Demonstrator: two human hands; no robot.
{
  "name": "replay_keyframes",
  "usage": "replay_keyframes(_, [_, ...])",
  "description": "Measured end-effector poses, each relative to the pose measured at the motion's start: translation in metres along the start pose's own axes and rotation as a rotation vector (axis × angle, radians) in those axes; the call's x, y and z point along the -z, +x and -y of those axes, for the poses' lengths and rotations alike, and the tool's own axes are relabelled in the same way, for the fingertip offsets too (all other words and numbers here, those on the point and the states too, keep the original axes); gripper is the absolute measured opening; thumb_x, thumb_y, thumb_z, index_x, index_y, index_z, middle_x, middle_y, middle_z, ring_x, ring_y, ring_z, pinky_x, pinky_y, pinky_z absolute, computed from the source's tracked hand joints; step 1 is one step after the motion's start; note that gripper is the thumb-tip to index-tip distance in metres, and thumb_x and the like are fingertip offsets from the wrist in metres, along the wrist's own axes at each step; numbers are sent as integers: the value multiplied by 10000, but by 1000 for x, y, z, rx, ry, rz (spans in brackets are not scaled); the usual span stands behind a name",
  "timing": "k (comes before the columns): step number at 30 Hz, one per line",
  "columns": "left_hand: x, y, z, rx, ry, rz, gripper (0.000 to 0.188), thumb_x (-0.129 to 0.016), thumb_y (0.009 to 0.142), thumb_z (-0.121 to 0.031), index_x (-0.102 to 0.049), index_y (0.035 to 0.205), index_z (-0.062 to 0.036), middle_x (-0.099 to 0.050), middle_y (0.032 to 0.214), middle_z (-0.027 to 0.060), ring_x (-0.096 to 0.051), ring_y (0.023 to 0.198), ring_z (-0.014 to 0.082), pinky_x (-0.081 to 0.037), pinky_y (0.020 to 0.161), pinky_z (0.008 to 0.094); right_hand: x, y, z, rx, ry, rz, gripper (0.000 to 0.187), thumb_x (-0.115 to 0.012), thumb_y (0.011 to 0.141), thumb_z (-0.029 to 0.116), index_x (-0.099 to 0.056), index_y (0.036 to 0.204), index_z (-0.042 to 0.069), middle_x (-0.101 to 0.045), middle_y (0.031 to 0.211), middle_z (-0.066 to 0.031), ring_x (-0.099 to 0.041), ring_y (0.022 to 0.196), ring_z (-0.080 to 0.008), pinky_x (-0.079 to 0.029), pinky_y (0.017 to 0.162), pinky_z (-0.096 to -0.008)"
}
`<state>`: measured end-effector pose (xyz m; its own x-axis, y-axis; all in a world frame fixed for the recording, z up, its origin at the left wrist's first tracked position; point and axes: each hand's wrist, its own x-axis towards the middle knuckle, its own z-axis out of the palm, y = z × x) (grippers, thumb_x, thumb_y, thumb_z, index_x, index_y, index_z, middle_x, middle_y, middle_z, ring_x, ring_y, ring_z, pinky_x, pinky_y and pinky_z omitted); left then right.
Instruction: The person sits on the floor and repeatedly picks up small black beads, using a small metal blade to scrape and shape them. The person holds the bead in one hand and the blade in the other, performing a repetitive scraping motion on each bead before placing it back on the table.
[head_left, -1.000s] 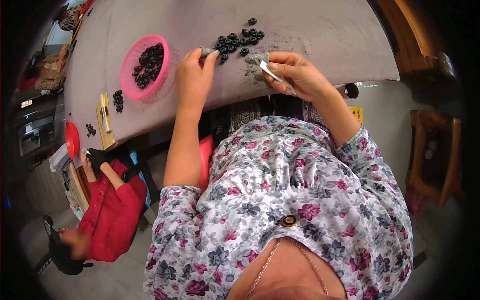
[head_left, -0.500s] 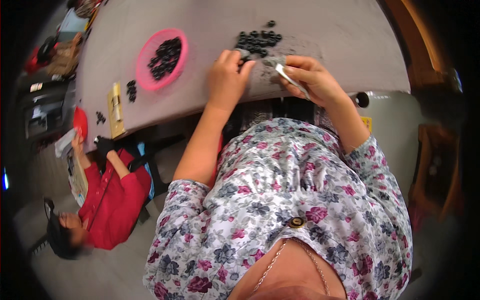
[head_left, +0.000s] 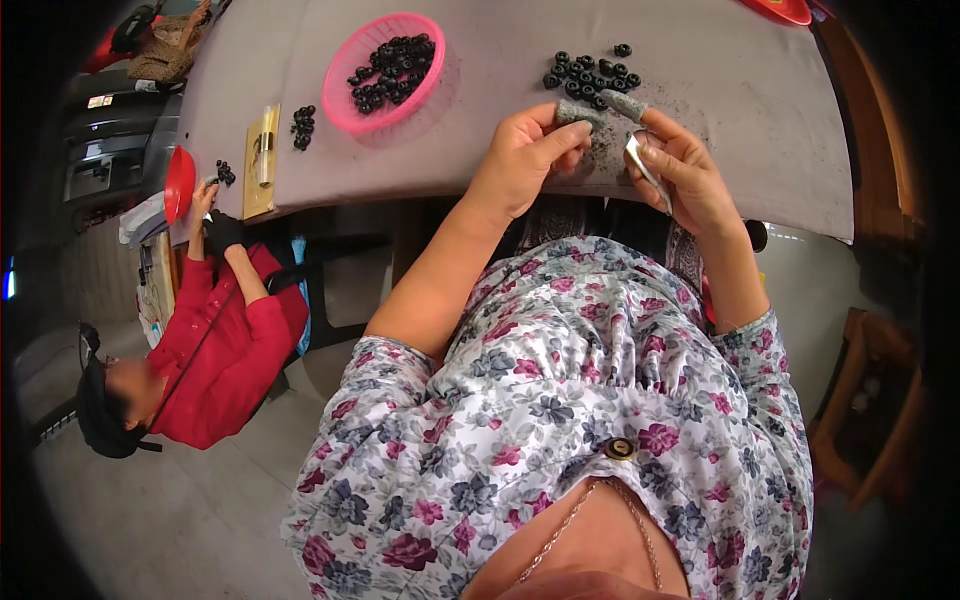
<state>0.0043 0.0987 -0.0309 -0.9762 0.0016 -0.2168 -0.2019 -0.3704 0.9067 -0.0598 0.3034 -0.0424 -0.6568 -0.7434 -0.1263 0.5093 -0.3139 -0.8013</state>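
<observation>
My left hand [head_left: 535, 155] is closed, thumb against the index finger, which wears a grey wrap [head_left: 580, 116]. Whatever it pinches, if anything, is too small to make out. Close by on the right, my right hand [head_left: 682, 168] grips a slim white tool [head_left: 646, 170] between thumb and fingers; its exact kind does not show. A second grey wrap [head_left: 624, 105] covers that hand's outstretched index finger. Just beyond both hands lies a loose group of small round black parts [head_left: 590, 74] with holes in them. Dark crumbs are scattered on the grey tabletop [head_left: 500, 60] around my fingers.
A pink mesh basket [head_left: 335, 98] holds many more black parts. Left of it are a small black cluster [head_left: 303, 128] and a tan card [head_left: 258, 165]. A co-worker in red [head_left: 235, 350] sits at the left, near a red dish [head_left: 179, 184]. A wooden chair [head_left: 865, 400] stands right.
My view has shifted, so the table's things sit farther right. My left hand has come back from beside the black parts toward my right hand, which keeps the white tool.
</observation>
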Motion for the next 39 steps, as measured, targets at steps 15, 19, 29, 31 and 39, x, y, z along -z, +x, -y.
replay_keyframes(15, [21, 5, 8, 169, -328, 297, 215, -662, 906, -236, -610, 896, -28, -570, 724, 10, -472, 540, 72, -400, 521, 243, 2, -4, 3, -68, -222, 137, 421, -639, 917, 169, -527, 1279, -16, -617, 787, -27, -541, 570, -60, -402, 477, -190])
replay_keyframes(19, [18, 2, 8, 184, -292, 279, 216, -648, 917, -237, -621, 936, -23, -569, 721, 8, -482, 551, 75, -405, 517, 229, 0, -5, 2, -53, -245, 128, 405, -631, 918, 164, -536, 1269, -15, -615, 781, -26, -539, 574, -57, -403, 478, -194])
replay_keyframes(29, [15, 3, 6, 192, -232, 275, 215, -632, 928, -232, -625, 972, -21, -572, 692, 15, -493, 554, 85, -409, 517, 230, -4, -5, 3, -24, -256, 121, 282, -631, 920, 175, -613, 1137, -4, -593, 743, -2, -531, 542, -41, -388, 457, -173])
replay_keyframes(31, [15, 3, 6, 194, -238, 283, 213, -632, 928, -228, -625, 972, -20, -572, 694, 15, -494, 554, 87, -410, 518, 231, -4, -5, 4, -24, -264, 129, 290, -632, 920, 179, -616, 1143, -5, -594, 744, -3, -532, 542, -41, -390, 459, -173])
replay_keyframes(39, [15, 3, 7, 216, -265, 309, 230, -631, 928, -220, -627, 1017, -7, -574, 709, 13, -492, 554, 80, -412, 521, 229, -1, -6, 6, -48, -248, 153, 299, -626, 910, 193, -626, 1154, 19, -608, 750, 3, -528, 557, -45, -381, 473, -182])
